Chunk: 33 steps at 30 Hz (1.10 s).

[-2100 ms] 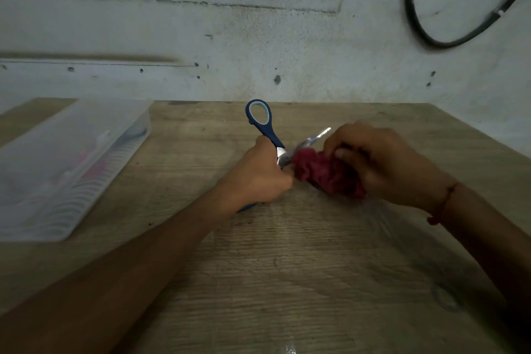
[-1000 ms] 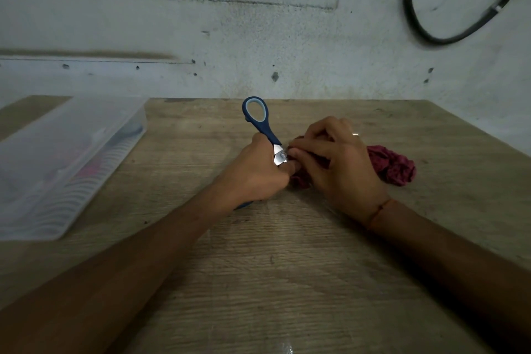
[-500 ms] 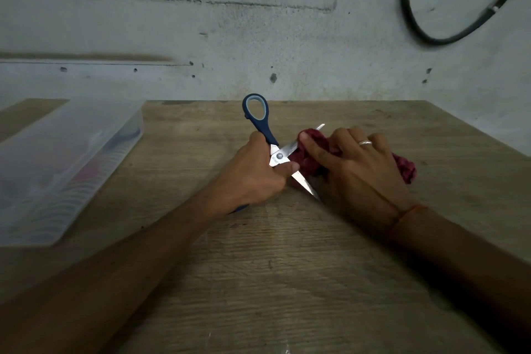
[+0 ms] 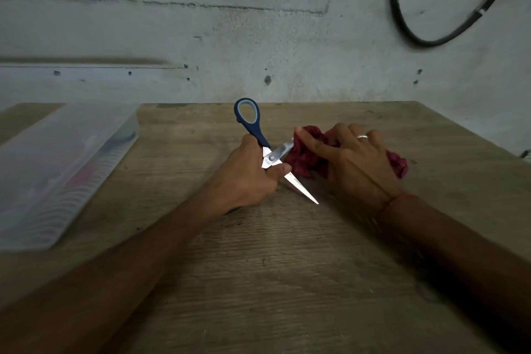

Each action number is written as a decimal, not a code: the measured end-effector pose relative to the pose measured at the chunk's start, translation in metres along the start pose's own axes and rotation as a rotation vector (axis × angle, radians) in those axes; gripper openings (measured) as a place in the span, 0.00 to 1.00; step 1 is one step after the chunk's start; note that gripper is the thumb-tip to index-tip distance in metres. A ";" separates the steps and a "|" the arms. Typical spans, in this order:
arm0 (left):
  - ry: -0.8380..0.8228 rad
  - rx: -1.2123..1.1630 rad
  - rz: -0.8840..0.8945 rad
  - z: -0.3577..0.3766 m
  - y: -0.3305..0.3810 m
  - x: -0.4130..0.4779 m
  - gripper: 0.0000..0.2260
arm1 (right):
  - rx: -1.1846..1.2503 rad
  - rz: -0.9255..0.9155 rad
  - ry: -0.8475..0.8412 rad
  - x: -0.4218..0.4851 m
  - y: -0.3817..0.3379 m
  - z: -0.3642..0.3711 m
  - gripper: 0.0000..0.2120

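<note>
Left grip [image 4: 250, 172] was curled tight round the lower handle of the scissors [image 4: 271, 156], close to the pivot. The upper blue loop stood free, pointing at the far wall. The blades were spread wide. One tip pointed near-right over the tabletop [image 4: 287, 267], and the other ran under the edge of the red cloth [image 4: 304, 158].

Right grip [image 4: 353, 161] lay over the cloth with fingers spread and nearly straight — pressing it down, not pinching it. I judged this kept the crumpled bundle still and against the blade, so the metal could be wiped or the fabric caught.

The cloth sat mid-tabletop, just right of the scissors and mostly under my palm, with one end poking out on the right.

Clear plastic box [image 4: 57, 169] stood at far left — well apart and untouched.
</note>
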State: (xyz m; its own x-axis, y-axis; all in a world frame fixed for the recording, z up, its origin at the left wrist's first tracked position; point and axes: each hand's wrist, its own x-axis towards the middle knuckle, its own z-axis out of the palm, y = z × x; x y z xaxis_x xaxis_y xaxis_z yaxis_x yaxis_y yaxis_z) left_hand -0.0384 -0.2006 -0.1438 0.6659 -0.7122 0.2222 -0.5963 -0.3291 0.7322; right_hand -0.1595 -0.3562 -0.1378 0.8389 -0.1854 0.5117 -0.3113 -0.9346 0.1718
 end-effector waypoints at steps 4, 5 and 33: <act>-0.007 -0.042 0.007 -0.001 -0.003 0.002 0.16 | 0.018 -0.164 -0.058 -0.005 -0.014 0.005 0.28; -0.008 -0.041 0.001 -0.001 -0.002 0.002 0.16 | -0.014 -0.166 -0.058 -0.004 -0.010 0.005 0.29; -0.045 -0.099 -0.039 -0.001 0.001 0.000 0.14 | 0.017 -0.044 -0.001 0.004 0.002 0.010 0.30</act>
State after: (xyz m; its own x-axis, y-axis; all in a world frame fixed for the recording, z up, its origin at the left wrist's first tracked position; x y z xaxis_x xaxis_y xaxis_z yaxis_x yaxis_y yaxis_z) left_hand -0.0386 -0.2006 -0.1426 0.6654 -0.7280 0.1651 -0.5218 -0.2954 0.8003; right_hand -0.1523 -0.3620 -0.1439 0.8523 -0.1442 0.5027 -0.2663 -0.9470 0.1798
